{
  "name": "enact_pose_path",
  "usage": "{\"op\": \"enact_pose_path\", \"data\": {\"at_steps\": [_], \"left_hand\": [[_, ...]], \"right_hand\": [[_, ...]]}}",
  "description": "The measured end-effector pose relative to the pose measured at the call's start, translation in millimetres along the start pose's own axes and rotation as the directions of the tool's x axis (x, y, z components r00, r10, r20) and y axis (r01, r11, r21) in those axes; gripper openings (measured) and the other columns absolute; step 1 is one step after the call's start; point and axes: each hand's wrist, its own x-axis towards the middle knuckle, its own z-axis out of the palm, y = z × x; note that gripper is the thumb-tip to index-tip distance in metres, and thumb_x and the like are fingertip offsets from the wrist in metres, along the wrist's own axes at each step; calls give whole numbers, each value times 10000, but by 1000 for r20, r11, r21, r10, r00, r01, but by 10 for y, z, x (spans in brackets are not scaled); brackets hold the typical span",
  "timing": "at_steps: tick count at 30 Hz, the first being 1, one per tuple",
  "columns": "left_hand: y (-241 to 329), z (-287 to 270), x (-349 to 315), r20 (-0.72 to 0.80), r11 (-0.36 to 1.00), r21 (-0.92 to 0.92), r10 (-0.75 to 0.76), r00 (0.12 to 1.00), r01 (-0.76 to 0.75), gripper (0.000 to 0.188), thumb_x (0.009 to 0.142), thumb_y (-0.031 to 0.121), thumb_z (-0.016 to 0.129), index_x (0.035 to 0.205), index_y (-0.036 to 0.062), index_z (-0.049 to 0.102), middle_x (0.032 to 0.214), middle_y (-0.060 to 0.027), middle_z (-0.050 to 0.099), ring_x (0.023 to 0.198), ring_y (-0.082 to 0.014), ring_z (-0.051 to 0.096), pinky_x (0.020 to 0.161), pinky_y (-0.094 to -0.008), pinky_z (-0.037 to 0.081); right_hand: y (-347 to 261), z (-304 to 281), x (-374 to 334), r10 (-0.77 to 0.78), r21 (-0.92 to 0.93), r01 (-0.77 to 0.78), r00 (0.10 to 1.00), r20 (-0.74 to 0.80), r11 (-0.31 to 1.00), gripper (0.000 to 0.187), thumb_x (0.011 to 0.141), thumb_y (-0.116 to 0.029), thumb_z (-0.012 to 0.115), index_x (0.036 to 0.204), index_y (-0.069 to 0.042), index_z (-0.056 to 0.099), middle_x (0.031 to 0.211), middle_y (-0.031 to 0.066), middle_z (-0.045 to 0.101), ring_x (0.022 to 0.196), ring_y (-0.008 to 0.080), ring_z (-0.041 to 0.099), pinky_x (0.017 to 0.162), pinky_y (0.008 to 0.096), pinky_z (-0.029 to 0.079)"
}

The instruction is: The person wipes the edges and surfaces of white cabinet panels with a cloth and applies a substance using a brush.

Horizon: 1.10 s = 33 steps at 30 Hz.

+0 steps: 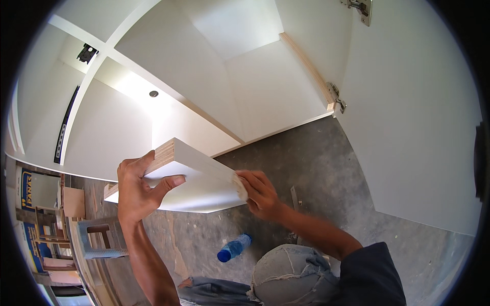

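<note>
My left hand [139, 189] grips the upper left end of a white-faced plywood panel [206, 176], thumb on its near face and fingers over the layered raw edge. The panel is held tilted in front of the cabinet. In my right hand [263, 196] is a bunched, pale cloth [239, 186], pressed against the panel's right end. My right fingers are closed around the cloth and partly hide it.
A white cabinet [184, 104] with open compartments stands ahead, its door [408, 117] swung out at right on metal hinges [337, 97]. A blue-capped plastic bottle [235, 248] lies on the concrete floor [326, 168] near my knee. A grey stool [103, 238] stands at left.
</note>
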Motion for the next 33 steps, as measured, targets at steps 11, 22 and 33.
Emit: {"op": "enact_pose_path", "data": {"at_steps": [11,22,33], "left_hand": [[-90,43,-130,-43,993,22,-118,992,119,606,644,338,975,1028,-75,754,781,-162,723,873,-299,594,809,-397,491],[-162,26,-158,-61,987,54,-151,987,154,673,646,348,974,1122,-67,744,906,-191,714,903,-310,576,822,-434,473],[-60,-6,-86,35,972,3,-236,971,236,676,649,335,974,1135,-70,736,957,-197,704,1007,-324,570,825,-440,479]], "right_hand": [[-22,-6,-1,45,1,-45,999,-4,999,624,659,90,776,1261,77,614,1270,211,599,1132,386,601,942,454,533],[15,-2,121,-35,13,35,999,-32,999,560,644,88,771,1191,91,649,1251,199,614,1106,376,605,905,435,546],[-17,42,201,-25,47,28,998,-65,999,554,659,74,768,1194,101,630,1249,206,607,1098,383,596,893,447,540]]}}
